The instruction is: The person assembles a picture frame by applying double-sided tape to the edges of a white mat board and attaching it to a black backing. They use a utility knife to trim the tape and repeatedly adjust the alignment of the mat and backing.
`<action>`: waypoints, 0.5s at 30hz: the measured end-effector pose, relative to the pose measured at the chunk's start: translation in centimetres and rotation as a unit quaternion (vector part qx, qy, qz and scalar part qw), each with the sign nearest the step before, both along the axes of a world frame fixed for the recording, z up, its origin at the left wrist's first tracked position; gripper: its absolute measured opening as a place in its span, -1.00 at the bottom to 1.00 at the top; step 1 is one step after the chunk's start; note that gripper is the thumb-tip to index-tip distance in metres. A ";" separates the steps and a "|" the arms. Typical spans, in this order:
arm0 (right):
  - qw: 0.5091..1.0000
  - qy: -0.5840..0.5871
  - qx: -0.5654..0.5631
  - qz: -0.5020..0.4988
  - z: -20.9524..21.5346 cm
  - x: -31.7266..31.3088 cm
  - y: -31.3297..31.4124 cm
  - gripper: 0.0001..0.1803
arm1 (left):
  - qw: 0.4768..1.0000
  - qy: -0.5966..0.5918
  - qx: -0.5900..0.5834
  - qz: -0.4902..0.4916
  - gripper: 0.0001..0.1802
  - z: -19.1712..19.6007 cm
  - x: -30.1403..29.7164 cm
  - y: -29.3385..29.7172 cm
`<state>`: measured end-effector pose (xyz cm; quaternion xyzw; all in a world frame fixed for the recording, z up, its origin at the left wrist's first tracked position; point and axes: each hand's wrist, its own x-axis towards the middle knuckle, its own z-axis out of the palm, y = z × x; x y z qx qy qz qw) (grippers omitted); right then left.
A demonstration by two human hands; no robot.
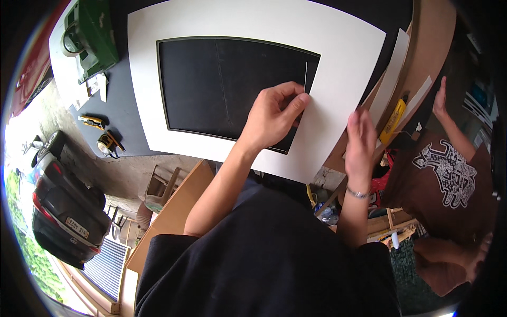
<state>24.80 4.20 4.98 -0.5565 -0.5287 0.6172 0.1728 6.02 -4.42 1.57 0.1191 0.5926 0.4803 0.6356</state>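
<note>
A white mat board point(142, 79) with a rectangular window cut in it lies on a dark work surface point(211, 84). My left hand point(277, 113) is over the window's right side, fingers and thumb pinched together. From the pinch a thin pale strip point(306, 76) stands up along the window's right inner edge; its lower end is hidden by the fingers. My right hand point(361, 142), with a bracelet at the wrist, is by the board's right edge. Its fingers are stretched out, slightly blurred, and nothing shows in them.
On the left are a green tape dispenser point(95, 39), a yellow-black utility knife point(92, 122) and a tape measure point(107, 143). A yellow tool point(393, 121) lies right, beside brown board point(433, 31) and white strips. A person in a brown shirt point(443, 169) is at the right.
</note>
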 end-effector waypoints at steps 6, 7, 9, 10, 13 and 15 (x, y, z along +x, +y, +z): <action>0.977 0.163 -0.107 0.089 -1.8 -4.8 7.9 -0.52 | 0.999 0.025 -0.001 -0.041 -0.73 0.0 0.4 0.5; 0.970 0.195 -0.130 0.072 -2.0 -5.6 7.9 -0.57 | 1.000 0.003 0.006 -0.027 -0.72 -0.5 0.4 0.1; 0.967 0.201 -0.129 0.089 -2.5 -5.8 8.4 -0.60 | 0.999 0.005 0.008 -0.032 -0.71 -0.3 -0.2 0.4; 0.966 0.204 -0.127 0.097 -2.6 -5.7 8.5 -0.62 | 0.999 0.005 0.011 -0.036 -0.71 -0.3 -0.4 0.6; 0.963 0.218 -0.132 0.084 -2.1 -6.0 8.2 -0.64 | 1.000 0.003 0.021 -0.010 -0.71 -0.7 -0.4 0.5; 0.964 0.214 -0.146 0.064 -2.2 -5.8 8.0 -0.65 | 0.999 0.011 0.031 -0.027 -0.71 -0.7 -0.8 0.7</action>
